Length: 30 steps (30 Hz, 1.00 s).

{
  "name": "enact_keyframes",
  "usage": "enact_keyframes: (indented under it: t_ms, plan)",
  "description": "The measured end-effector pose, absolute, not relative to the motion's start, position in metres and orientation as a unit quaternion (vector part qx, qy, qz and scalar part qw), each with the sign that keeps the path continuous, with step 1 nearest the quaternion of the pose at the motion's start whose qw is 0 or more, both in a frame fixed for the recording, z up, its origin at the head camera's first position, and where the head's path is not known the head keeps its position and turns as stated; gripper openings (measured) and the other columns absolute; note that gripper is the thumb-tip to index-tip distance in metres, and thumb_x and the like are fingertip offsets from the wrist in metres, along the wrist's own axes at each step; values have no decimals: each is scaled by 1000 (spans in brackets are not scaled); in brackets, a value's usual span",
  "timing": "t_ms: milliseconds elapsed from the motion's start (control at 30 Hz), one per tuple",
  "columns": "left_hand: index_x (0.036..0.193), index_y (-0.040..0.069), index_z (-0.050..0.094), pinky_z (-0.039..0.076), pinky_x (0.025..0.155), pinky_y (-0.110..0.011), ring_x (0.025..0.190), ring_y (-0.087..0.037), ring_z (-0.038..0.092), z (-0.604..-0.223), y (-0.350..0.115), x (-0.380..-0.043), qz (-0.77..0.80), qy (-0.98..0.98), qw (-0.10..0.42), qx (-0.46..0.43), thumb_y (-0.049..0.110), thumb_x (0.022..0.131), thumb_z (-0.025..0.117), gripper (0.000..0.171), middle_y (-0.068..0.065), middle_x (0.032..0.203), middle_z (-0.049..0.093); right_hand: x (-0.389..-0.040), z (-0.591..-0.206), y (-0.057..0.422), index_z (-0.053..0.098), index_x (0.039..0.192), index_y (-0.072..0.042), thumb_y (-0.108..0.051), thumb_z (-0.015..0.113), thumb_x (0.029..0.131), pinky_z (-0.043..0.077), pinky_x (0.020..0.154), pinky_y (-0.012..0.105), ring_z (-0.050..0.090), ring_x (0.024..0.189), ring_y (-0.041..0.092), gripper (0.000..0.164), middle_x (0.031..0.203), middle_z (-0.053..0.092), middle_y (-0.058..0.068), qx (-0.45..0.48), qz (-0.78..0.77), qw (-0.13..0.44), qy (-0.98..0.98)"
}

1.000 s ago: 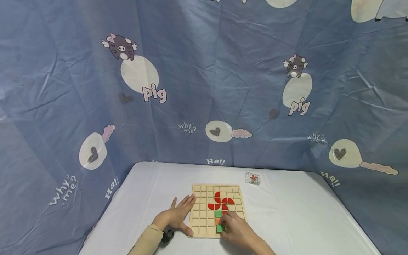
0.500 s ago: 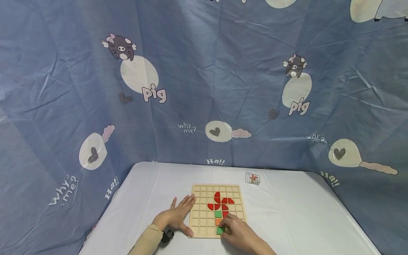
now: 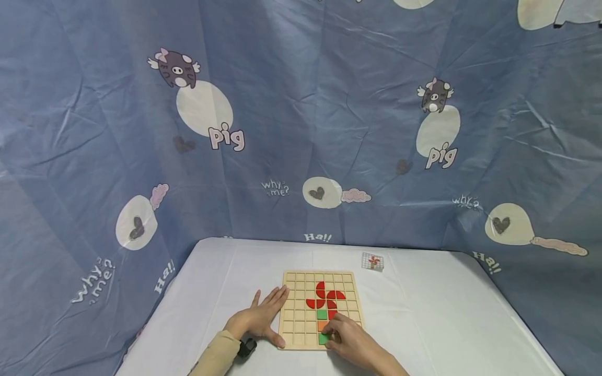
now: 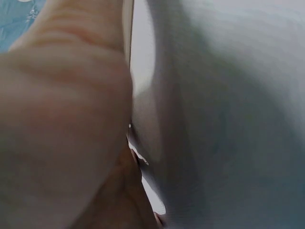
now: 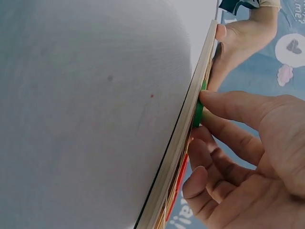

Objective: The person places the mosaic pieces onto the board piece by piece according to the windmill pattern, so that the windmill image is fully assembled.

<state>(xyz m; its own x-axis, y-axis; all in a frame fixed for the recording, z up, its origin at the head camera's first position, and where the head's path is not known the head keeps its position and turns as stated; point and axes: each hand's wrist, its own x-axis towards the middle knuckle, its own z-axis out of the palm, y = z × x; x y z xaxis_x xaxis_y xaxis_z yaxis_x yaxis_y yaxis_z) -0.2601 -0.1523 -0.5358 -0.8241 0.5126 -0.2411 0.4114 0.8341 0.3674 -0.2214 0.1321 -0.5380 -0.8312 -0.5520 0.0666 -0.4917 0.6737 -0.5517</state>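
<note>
A light wooden grid board (image 3: 296,300) lies on the white table. Red quarter-circle pieces (image 3: 321,295) form a pinwheel shape on it. Below them sit a green square tile (image 3: 322,315), an orange square tile (image 3: 322,326) and a red piece (image 3: 333,315) partly behind my fingers. At the board's near edge, my right hand (image 3: 352,342) pinches a second green square tile (image 3: 323,339) between thumb and index finger; in the right wrist view that green tile (image 5: 198,112) lies at board level. My left hand (image 3: 261,317) is spread along the board's left edge, thumb at the near corner.
A small card (image 3: 373,261) printed with a grid and a red pinwheel lies beyond the board's far right corner. A black wrist strap (image 3: 247,348) is at my left wrist. Blue patterned cloth (image 3: 282,130) hangs around the table's back and sides.
My right hand has shifted slightly and lowered the green tile onto the board's near row. More of the orange tile and red piece shows. My left hand has stayed still.
</note>
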Motion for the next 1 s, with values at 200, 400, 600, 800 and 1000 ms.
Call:
enact_keyframes:
  t_ms: [200,400,600,800,1000]
  plan:
    - [155,7,4,-3,115,-66,151,-32,4,-536,-153,-261,148,943,175,241,67,58,76,135,-11,164,1,-221,-538,132,72,96,-16,-19,77,81,41,58,15,44,70,-4,16,85,55,-12,-286,-296,69,909]
    - [155,7,5,-4,115,-66,151,-32,3,-535,-154,-260,159,942,178,237,65,57,77,135,-11,164,2,-223,-539,130,72,95,-14,-19,76,82,42,58,14,44,70,-4,15,84,55,-12,-293,-305,73,903]
    - [156,8,4,-4,116,-66,151,-32,3,-537,-154,-260,155,942,176,241,68,57,75,136,-10,164,0,-224,-540,130,72,93,-14,-18,75,83,43,58,14,45,69,-5,11,84,56,-12,-294,-308,72,902]
    - [156,8,3,-3,116,-65,151,-32,4,-539,-155,-260,151,943,177,239,70,57,73,136,-10,164,-1,-223,-540,129,71,93,-13,-19,76,82,43,58,15,44,69,-4,14,84,55,-12,-289,-304,76,905]
    - [156,8,4,-3,116,-65,151,-32,4,-539,-154,-259,153,942,178,240,70,57,73,136,-10,164,0,-223,-540,130,70,96,-14,-23,76,82,44,59,15,46,70,-3,17,86,57,-13,-280,-306,81,906]
